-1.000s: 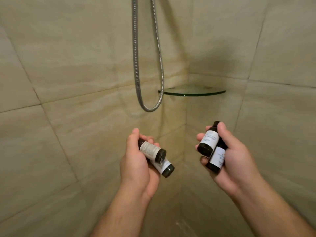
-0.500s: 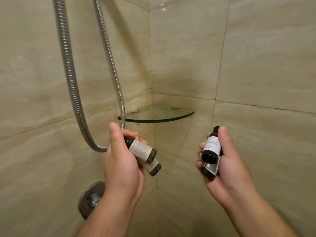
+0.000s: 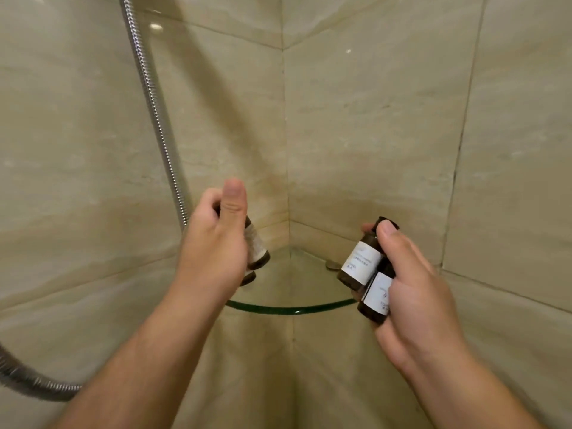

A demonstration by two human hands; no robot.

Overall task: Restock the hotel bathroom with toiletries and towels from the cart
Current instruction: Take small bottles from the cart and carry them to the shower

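Warm, yellowish light filling shower corner, moderately bright, even. Source itself not showing; small specular spot glinting on left wall tile (image 3: 155,26), fainter one on right wall tile (image 3: 348,51). Shadows staying soft, darkening slightly along corner seam below glass shelf (image 3: 291,310). Shelf edge catching thin green highlight. Shower hose (image 3: 154,100) gleaming, its lower-left loop smearing with motion blur. Wide-angle lens bowing tile joints toward frame edges. Bottle labels (image 3: 360,263) reading soft, text illegible.
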